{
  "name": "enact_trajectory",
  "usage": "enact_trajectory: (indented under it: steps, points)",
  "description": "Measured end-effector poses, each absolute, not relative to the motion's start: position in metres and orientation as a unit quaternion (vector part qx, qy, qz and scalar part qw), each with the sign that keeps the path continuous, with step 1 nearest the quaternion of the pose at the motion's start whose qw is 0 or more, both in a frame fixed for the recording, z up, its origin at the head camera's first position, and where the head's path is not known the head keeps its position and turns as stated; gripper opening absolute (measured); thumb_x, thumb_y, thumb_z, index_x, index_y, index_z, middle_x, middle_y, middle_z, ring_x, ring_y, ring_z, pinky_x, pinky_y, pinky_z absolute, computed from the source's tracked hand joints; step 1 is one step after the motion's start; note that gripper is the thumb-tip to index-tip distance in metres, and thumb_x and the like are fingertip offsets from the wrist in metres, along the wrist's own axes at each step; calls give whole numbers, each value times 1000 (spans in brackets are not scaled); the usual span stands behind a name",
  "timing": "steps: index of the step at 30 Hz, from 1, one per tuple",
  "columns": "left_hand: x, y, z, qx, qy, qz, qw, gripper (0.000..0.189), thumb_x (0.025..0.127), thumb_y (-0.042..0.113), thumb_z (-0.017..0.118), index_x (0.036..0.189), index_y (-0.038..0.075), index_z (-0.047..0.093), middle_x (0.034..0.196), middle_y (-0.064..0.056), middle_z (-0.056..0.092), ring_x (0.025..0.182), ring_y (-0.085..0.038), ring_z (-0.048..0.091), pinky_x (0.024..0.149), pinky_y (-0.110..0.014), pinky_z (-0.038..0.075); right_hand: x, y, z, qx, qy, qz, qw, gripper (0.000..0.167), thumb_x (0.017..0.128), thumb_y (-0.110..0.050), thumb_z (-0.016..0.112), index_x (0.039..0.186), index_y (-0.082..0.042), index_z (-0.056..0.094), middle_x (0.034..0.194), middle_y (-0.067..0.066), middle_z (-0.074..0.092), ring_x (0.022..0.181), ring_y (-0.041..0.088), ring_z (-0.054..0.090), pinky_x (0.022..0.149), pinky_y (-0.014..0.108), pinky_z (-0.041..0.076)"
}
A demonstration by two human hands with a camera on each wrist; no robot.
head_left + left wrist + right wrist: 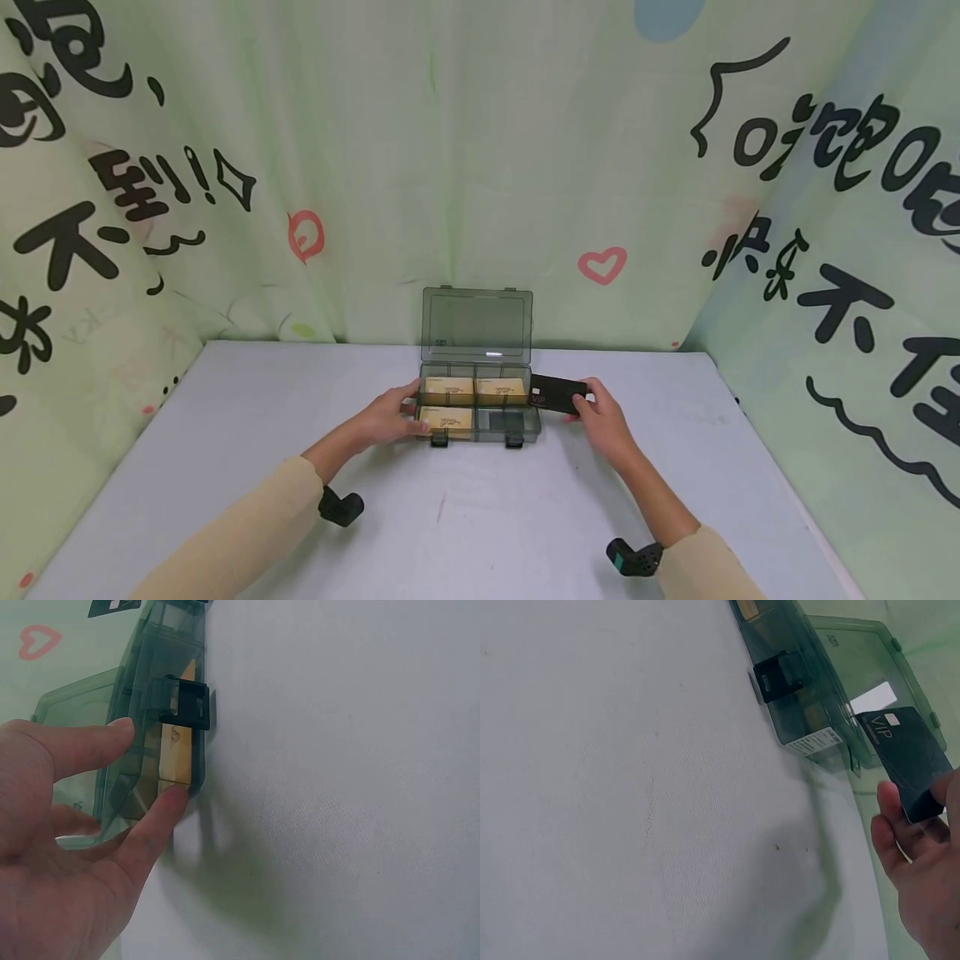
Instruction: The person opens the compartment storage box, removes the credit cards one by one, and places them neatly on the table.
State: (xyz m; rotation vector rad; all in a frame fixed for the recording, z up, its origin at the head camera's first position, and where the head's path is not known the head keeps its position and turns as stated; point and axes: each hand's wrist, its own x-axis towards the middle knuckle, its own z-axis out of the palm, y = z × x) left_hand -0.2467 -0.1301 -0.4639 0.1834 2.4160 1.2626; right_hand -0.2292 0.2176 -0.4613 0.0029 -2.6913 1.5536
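A transparent grey-green plastic storage box (pixel 507 437) stands with its lid (pixel 477 325) raised at the back. Tan blocks or small boxes (pixel 448 390) fill three of its compartments; the front right one shows no tan block. My left hand (pixel 390 414) holds the box's left end, fingers spread from front to back, and in the left wrist view fingertips (pixel 177 793) touch its front corner. Between thumb and fingers, my right hand (pixel 600 417) pinches a black card (pixel 907 754) marked "VIP". The card is beside the box's right edge; whether they touch, I cannot tell.
The box stands near the back of a white-covered table (pixel 465 533). Light green curtains (pixel 450 167) with black lettering hang behind and at both sides. Two black latches (pixel 439 440) hang at the box's front. Black devices (pixel 341 507) sit at both wrists.
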Motion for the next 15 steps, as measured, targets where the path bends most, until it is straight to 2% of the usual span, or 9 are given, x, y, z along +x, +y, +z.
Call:
enact_trajectory:
  steps: [9, 11, 15]
  points:
    - [-246, -130, -463, 64, 868, 448, 204, 90, 87, 15, 72, 156, 11, 15, 151, -18, 41, 136, -35, 43, 108, -52, 40, -230, 228, -462, -11, -852, 522, 31, 25, 100, -4, 47, 124, 2, 46, 117, 24, 54, 75, 12, 69, 73, 20, 53]
    - [-247, -130, -464, 63, 868, 448, 204, 90, 87, 15, 72, 156, 12, 15, 151, -18, 41, 136, -35, 44, 108, -52, 40, -230, 229, -462, -16, -853, 520, 40, 25, 99, -4, 48, 124, 2, 47, 114, 24, 55, 78, 7, 66, 73, 18, 53]
    - [-247, -130, -465, 63, 870, 446, 202, 89, 86, 16, 72, 156, 12, 16, 150, -18, 41, 136, -34, 44, 108, -52, 40, -231, 232, -465, -15, -874, 479, 75, 25, 98, -6, 53, 123, -2, 50, 106, 19, 60, 87, 7, 59, 74, 12, 49]
